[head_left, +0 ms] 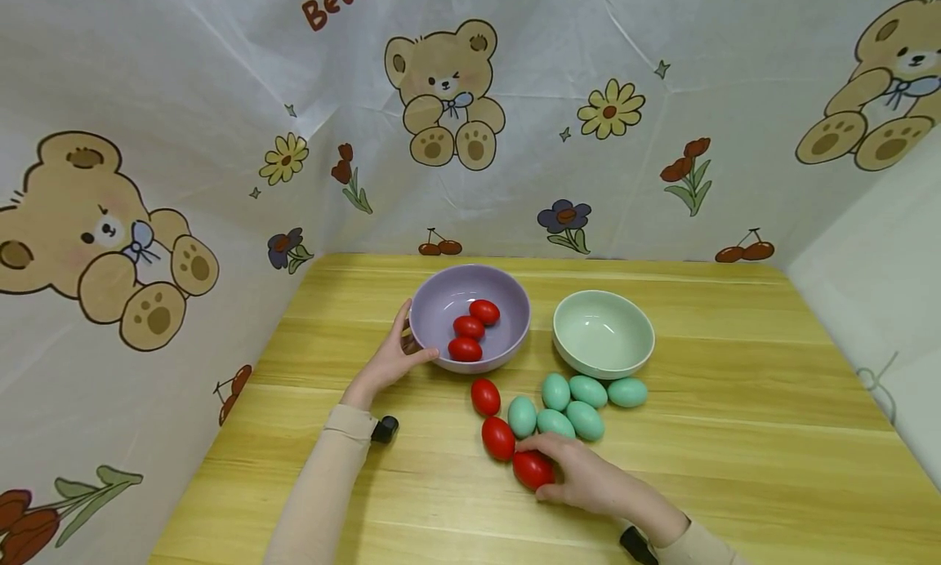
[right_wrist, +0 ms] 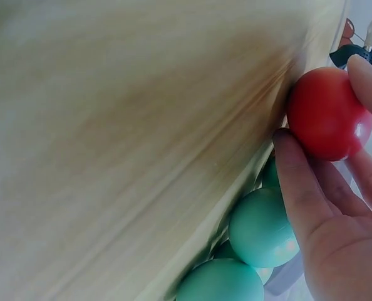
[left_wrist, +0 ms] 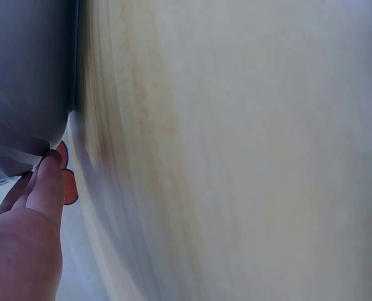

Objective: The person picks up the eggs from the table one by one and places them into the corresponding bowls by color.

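My left hand [head_left: 387,367] holds the left side of a purple bowl [head_left: 510,344], thumb at its front and fingers round its outer wall. In the left wrist view, the fingers touch the bowl's outside [left_wrist: 29,69]. Three red eggs [head_left: 468,327] lie inside that bowl. Between thumb and fingers, my right hand [head_left: 588,477] grips a red egg [head_left: 532,470]; the right wrist view shows the same red egg [right_wrist: 329,114] held at its sides. Two more red eggs [head_left: 498,438] lie on the table between this egg and the purple bowl.
Several mint-green eggs [head_left: 586,420] are clustered just beyond my right hand. A light green bowl [head_left: 603,336] stands behind them, right of the purple one. The wooden table [head_left: 772,434] is bordered by a bear-patterned cloth [head_left: 515,197] at the back and left.
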A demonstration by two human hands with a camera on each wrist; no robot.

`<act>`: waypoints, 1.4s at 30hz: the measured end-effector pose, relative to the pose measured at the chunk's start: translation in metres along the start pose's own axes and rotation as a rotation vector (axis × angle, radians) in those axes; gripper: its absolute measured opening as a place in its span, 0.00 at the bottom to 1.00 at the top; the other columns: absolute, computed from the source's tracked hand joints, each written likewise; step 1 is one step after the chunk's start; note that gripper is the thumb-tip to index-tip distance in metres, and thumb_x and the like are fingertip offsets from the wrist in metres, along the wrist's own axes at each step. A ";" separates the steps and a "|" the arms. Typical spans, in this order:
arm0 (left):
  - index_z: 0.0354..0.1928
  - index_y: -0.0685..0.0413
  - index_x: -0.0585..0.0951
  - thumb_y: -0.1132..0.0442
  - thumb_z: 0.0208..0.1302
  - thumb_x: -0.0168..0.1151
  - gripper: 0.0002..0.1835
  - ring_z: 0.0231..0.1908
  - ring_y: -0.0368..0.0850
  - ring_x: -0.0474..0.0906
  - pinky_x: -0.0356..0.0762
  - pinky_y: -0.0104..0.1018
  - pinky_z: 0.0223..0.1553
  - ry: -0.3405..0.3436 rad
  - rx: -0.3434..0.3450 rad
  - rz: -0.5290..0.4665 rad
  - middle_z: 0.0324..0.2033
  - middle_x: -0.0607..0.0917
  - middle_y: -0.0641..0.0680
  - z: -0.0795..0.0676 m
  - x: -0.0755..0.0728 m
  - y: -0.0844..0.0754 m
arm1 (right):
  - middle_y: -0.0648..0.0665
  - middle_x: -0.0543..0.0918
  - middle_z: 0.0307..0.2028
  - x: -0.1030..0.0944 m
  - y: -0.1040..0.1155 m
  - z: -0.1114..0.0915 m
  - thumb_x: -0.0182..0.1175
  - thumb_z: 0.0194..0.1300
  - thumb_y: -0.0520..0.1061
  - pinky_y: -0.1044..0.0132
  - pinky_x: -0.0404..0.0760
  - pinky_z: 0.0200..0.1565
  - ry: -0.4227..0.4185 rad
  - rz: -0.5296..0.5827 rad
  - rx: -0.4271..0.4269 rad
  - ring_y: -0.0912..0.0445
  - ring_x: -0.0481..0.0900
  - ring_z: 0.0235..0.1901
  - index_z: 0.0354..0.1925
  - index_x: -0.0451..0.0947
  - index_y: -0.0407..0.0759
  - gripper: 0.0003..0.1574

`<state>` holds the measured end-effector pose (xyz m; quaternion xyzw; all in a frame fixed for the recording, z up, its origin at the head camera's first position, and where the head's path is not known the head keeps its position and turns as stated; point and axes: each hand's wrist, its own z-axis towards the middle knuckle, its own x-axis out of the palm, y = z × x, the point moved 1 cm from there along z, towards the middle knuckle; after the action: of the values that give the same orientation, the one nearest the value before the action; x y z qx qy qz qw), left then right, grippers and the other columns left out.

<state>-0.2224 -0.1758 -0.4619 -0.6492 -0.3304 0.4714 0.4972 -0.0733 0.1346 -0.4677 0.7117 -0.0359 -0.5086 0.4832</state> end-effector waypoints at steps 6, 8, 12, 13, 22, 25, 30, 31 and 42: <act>0.73 0.46 0.36 0.60 0.55 0.69 0.56 0.63 0.62 0.57 0.62 0.43 0.59 0.002 -0.001 0.002 0.67 0.50 0.66 0.000 0.000 0.001 | 0.48 0.74 0.53 0.001 0.000 0.000 0.69 0.52 0.39 0.59 0.72 0.54 0.009 -0.006 0.000 0.54 0.70 0.53 0.57 0.71 0.44 0.34; 0.73 0.45 0.36 0.60 0.55 0.69 0.56 0.63 0.63 0.56 0.62 0.44 0.59 0.003 -0.002 -0.002 0.67 0.50 0.66 0.000 0.000 0.001 | 0.47 0.74 0.53 0.001 0.001 -0.001 0.69 0.52 0.38 0.59 0.72 0.54 0.008 -0.008 -0.003 0.54 0.70 0.53 0.57 0.71 0.43 0.33; 0.73 0.45 0.36 0.58 0.54 0.69 0.57 0.63 0.63 0.57 0.62 0.44 0.59 0.002 -0.001 -0.003 0.67 0.50 0.66 0.000 0.000 0.001 | 0.47 0.74 0.53 0.001 0.002 -0.001 0.69 0.52 0.38 0.59 0.72 0.54 0.002 -0.017 -0.020 0.53 0.71 0.53 0.57 0.71 0.42 0.33; 0.73 0.45 0.36 0.58 0.54 0.70 0.57 0.63 0.63 0.57 0.63 0.44 0.59 0.002 0.000 -0.002 0.67 0.50 0.66 0.000 0.000 0.001 | 0.47 0.74 0.53 0.001 0.002 -0.001 0.69 0.51 0.38 0.59 0.72 0.54 0.000 -0.022 -0.028 0.53 0.71 0.53 0.57 0.71 0.42 0.34; 0.73 0.47 0.35 0.61 0.55 0.69 0.57 0.63 0.65 0.55 0.63 0.45 0.59 0.012 0.019 -0.030 0.67 0.50 0.68 0.000 0.000 0.000 | 0.50 0.74 0.53 0.001 0.002 -0.002 0.68 0.52 0.38 0.61 0.73 0.53 0.010 -0.019 -0.044 0.57 0.71 0.52 0.57 0.71 0.42 0.33; 0.73 0.47 0.36 0.61 0.55 0.69 0.56 0.63 0.65 0.55 0.63 0.45 0.59 0.011 0.021 -0.027 0.67 0.50 0.68 0.000 0.000 0.000 | 0.51 0.74 0.53 -0.001 0.002 -0.002 0.67 0.53 0.38 0.62 0.74 0.51 0.014 0.035 -0.022 0.59 0.71 0.50 0.57 0.71 0.43 0.33; 0.72 0.48 0.35 0.60 0.55 0.69 0.57 0.63 0.65 0.55 0.62 0.45 0.59 0.014 0.027 -0.029 0.67 0.49 0.68 0.000 0.000 0.000 | 0.53 0.74 0.52 -0.012 0.005 0.001 0.67 0.54 0.39 0.61 0.75 0.49 0.002 0.131 -0.015 0.60 0.72 0.47 0.58 0.71 0.47 0.32; 0.72 0.48 0.35 0.60 0.55 0.69 0.57 0.63 0.65 0.55 0.62 0.45 0.59 0.013 0.028 -0.029 0.67 0.49 0.68 0.000 0.000 0.000 | 0.53 0.74 0.52 -0.014 0.005 0.002 0.67 0.55 0.39 0.61 0.75 0.50 -0.004 0.135 -0.021 0.59 0.72 0.47 0.58 0.71 0.47 0.32; 0.72 0.46 0.35 0.59 0.55 0.69 0.57 0.64 0.64 0.55 0.63 0.45 0.59 0.017 0.013 -0.027 0.68 0.49 0.67 -0.001 0.000 0.000 | 0.49 0.75 0.52 -0.048 0.008 0.028 0.67 0.56 0.41 0.57 0.75 0.51 -0.049 0.179 -0.083 0.54 0.73 0.49 0.58 0.70 0.43 0.32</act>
<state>-0.2212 -0.1761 -0.4615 -0.6454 -0.3315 0.4612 0.5106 -0.1138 0.1384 -0.4295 0.6724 -0.0901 -0.4819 0.5545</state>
